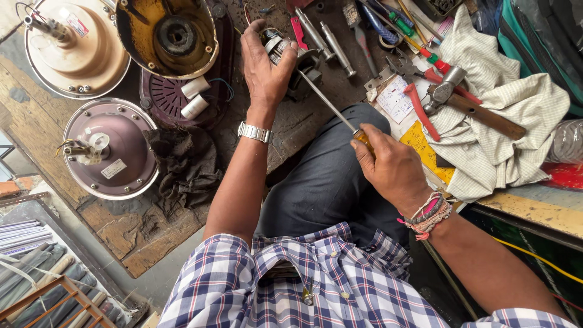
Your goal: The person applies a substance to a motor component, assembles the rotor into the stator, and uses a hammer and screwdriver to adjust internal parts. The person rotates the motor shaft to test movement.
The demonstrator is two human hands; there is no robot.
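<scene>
Worn wooden boards (152, 234) carry the small motor part (291, 58) that your left hand (264, 67) clamps down, while your right hand (388, 167) grips the screwdriver (331, 104) (handle hidden in your fist), its tip at the part.

Soft, even daylight lay over my table (303, 121), bright but without hard glare. Shadows were faint and short, gathered just under my left hand (264, 67) and beside the dark rag (182, 164) left of it. The screwdriver (331, 103) shaft caught a thin sheen. The pale cloth (498, 121) right of my left hand looked nearly washed out. Detail stayed sharp in the middle; the wide lens bent the edges, and the lower corners fell dimmer.
</scene>
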